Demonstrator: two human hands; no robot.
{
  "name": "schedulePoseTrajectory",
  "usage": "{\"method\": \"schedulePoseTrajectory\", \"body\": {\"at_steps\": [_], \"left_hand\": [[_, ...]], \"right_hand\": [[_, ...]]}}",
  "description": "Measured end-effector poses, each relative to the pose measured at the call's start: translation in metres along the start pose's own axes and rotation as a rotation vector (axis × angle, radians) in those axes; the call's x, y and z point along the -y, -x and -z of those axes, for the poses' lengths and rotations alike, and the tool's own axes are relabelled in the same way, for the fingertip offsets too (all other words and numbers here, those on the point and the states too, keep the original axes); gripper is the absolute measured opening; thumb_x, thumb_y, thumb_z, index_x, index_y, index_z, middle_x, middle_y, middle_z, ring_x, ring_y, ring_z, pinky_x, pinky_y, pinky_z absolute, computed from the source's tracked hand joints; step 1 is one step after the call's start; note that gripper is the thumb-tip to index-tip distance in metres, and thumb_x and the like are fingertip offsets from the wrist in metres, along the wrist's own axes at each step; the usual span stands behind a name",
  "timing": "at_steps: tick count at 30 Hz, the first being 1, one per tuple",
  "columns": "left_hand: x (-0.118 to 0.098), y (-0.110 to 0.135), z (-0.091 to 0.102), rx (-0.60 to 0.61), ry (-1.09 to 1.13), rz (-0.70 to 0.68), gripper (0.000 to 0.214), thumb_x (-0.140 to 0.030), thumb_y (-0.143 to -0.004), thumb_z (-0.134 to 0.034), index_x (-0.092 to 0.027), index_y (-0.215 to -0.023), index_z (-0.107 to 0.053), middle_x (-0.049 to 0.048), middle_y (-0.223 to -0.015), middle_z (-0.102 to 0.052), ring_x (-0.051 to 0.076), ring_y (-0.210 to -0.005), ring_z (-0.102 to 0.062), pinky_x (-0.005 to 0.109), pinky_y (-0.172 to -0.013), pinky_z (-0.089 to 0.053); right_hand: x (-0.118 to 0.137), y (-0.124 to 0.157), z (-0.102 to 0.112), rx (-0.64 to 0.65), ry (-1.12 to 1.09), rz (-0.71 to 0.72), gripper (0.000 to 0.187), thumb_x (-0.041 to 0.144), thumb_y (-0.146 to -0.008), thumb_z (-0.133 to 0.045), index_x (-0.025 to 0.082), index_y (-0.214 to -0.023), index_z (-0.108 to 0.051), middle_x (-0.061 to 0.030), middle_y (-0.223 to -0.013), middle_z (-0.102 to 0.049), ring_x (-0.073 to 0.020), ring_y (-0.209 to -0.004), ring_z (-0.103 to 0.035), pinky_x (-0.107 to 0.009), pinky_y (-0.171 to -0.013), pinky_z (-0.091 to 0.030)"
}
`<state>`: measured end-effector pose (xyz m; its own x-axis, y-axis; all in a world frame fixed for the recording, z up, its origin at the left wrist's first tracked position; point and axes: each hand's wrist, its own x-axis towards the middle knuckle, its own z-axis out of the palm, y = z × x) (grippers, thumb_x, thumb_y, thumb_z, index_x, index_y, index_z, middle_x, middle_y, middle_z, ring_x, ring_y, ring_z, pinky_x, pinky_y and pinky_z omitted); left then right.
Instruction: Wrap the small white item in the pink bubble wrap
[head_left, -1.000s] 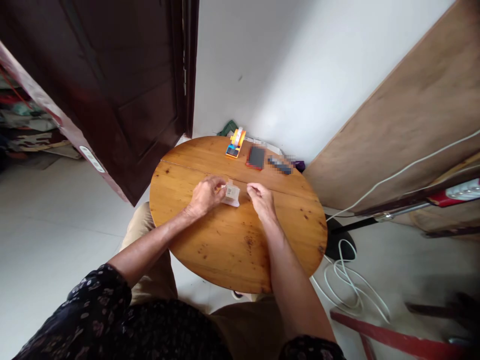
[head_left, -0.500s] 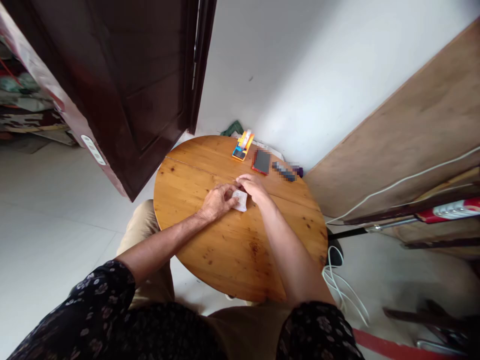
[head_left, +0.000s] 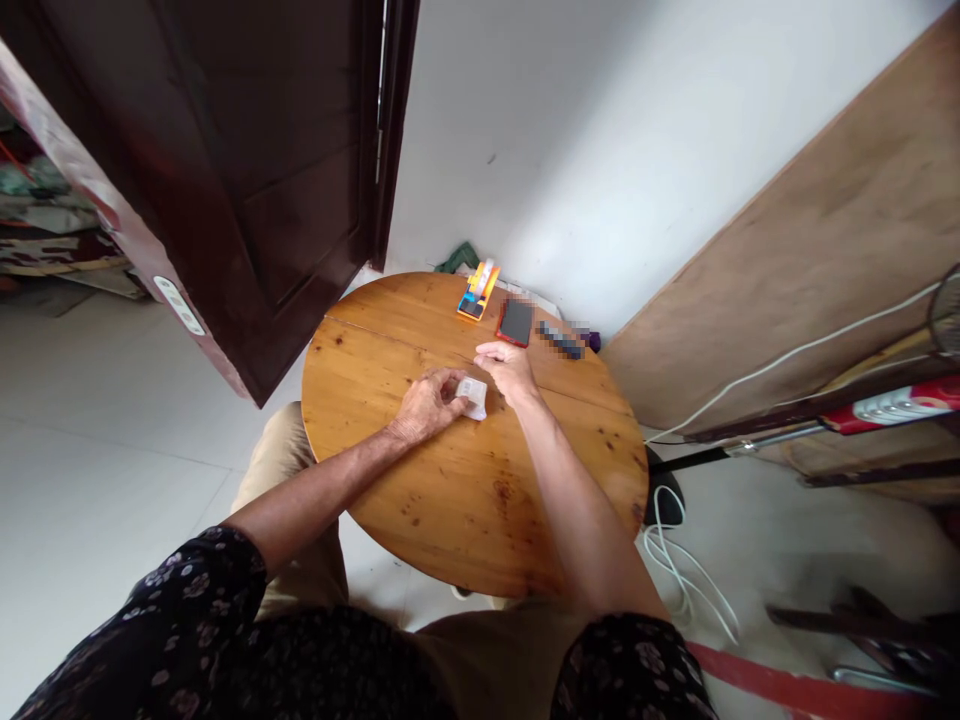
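A small whitish, partly see-through packet (head_left: 472, 397) lies on the round wooden table (head_left: 450, 520). My left hand (head_left: 430, 405) rests on the table with its thumb and fingers closed on the packet's left side. Just beyond the packet's upper right, my right hand (head_left: 511, 371) is held with its fingers pressed together, apart from the packet. Whatever may be between those right fingertips is too small to make out.
At the table's far side stand a yellow-and-blue tape dispenser (head_left: 478, 292), a red-edged dark flat device (head_left: 514, 322) and a blurred dark long object (head_left: 560, 340). A dark door (head_left: 300, 180) is at left. White cable (head_left: 664, 545) hangs at right.
My right hand has drawn away from the packet, leaving a gap and more of the packet showing. My left hand keeps its hold. The whole view has shifted slightly.
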<state>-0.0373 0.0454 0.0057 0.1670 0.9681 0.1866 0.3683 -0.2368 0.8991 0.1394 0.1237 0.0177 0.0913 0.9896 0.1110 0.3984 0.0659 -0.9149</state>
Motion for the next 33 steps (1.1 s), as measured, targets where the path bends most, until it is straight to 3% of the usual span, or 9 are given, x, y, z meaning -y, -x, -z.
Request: {"method": "schedulePoseTrajectory", "body": {"at_steps": [7,14,18,25,30,33], "left_hand": [[0.001,-0.001,0.001,-0.001,0.053,0.025,0.033,-0.021,-0.076,-0.075,-0.020,-0.109,-0.071,0.0025,-0.100,-0.072,0.014,-0.084,-0.065,0.026,-0.083,-0.052],[-0.001,-0.004,0.004,-0.007,0.036,0.035,0.028,-0.022,-0.075,-0.074,-0.020,-0.102,-0.072,0.0016,-0.094,-0.072,0.014,-0.080,-0.063,0.025,-0.079,-0.052],[0.001,-0.006,0.003,-0.022,0.001,0.036,0.031,-0.024,-0.073,-0.076,-0.021,-0.104,-0.073,0.0006,-0.090,-0.070,0.014,-0.078,-0.061,0.025,-0.077,-0.051],[0.010,-0.008,-0.002,-0.001,0.024,-0.008,0.033,-0.023,-0.075,-0.074,-0.021,-0.108,-0.072,0.0001,-0.093,-0.069,0.012,-0.077,-0.059,0.023,-0.074,-0.049],[0.013,-0.008,-0.005,0.016,0.054,0.000,0.029,-0.026,-0.077,-0.072,-0.020,-0.105,-0.070,-0.0007,-0.090,-0.067,0.011,-0.075,-0.058,0.022,-0.073,-0.049],[0.014,-0.008,-0.006,0.020,0.069,0.005,0.041,-0.027,-0.077,-0.073,-0.021,-0.117,-0.066,-0.0011,-0.090,-0.068,0.012,-0.076,-0.059,0.023,-0.074,-0.051]], "right_hand": [[0.011,0.005,-0.005,-0.005,0.098,0.132,0.018,0.022,-0.069,-0.066,0.018,-0.085,-0.074,-0.0024,-0.076,-0.075,-0.0192,-0.075,-0.071,-0.033,-0.076,-0.056],[0.041,0.030,0.001,0.156,0.486,0.366,0.020,0.017,-0.082,-0.061,0.023,-0.094,-0.076,-0.0009,-0.085,-0.078,-0.0186,-0.082,-0.072,-0.031,-0.080,-0.055],[0.045,0.044,0.004,0.230,0.657,0.462,0.024,0.013,-0.086,-0.059,0.024,-0.099,-0.075,-0.0033,-0.093,-0.079,-0.0206,-0.090,-0.073,-0.032,-0.083,-0.055],[0.026,0.069,0.006,0.146,0.729,0.599,0.047,0.006,-0.085,-0.048,0.021,-0.127,-0.064,-0.0076,-0.109,-0.076,-0.0213,-0.102,-0.070,-0.035,-0.096,-0.053],[0.020,0.083,0.002,0.105,0.735,0.590,0.055,0.008,-0.088,-0.045,0.022,-0.140,-0.053,-0.0057,-0.108,-0.076,-0.0221,-0.104,-0.067,-0.038,-0.099,-0.050],[0.021,0.095,-0.003,0.050,0.777,0.556,0.054,0.011,-0.091,-0.042,0.021,-0.144,-0.051,-0.0079,-0.111,-0.075,-0.0250,-0.107,-0.065,-0.042,-0.102,-0.046]]}}
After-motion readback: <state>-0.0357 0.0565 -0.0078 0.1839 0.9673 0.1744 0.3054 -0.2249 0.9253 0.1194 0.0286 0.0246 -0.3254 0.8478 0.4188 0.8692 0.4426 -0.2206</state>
